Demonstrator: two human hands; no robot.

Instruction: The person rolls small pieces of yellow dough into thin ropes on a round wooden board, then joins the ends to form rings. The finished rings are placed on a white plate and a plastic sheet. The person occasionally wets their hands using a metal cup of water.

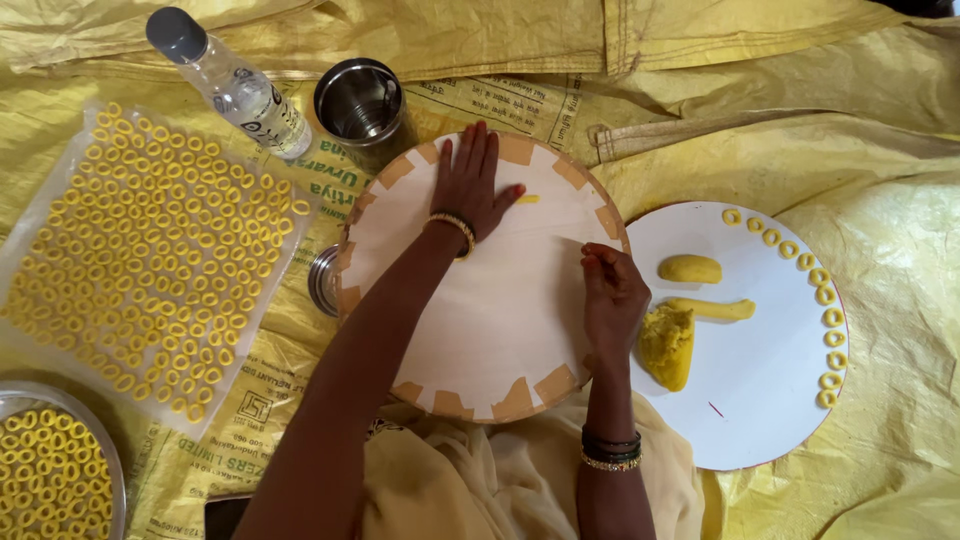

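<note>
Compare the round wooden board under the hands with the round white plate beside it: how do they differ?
The round wooden board is pale tan with tape patches along its rim; the round white plate is plain white. The board carries only one small yellow dough strip, beside the left hand, while the plate holds dough lumps and a row of small rings along its edge. The right hand rests on the board, not the plate. Both are flat discs lying on yellow sheeting.

A crinkled yellow woven plastic sheet (880,210) carries a round pale wooden board (480,330) at its middle, a round white plate (760,400) rightward, a clear plastic sheet of small yellow dough rings (150,260) leftward, and a steel cup (360,105) and clear capped bottle (232,85) toward the far edge.
</note>
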